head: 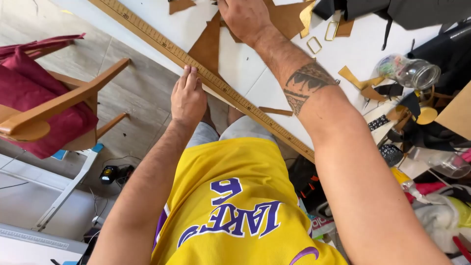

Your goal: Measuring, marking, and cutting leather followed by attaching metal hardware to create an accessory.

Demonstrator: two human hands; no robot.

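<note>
My left hand (188,98) lies flat, fingers pressed together, against the near edge of the long wooden measuring ruler (206,77), which runs along the near edge of the white table (245,64) from far left to near right. My right hand (244,18) reaches farther across the table and presses down on a flat brown leather piece (208,46) that touches the ruler's far side. Its fingers are cut off by the top of the frame, so I cannot tell whether they are spread or gripping.

A small brown leather strip (275,111) lies just beyond the ruler, near my tattooed right forearm. Bare white table opens between the leather and two rectangular brass buckle rings (324,37). Farther right the table is crowded: a clear glass jar (409,71) on its side, leather scraps, dark fabric, all hard to sort out.

To the left, off the table, a wooden chair with a dark red cushion (44,103) stands on the grey floor, well apart from my left hand, with open floor between.
</note>
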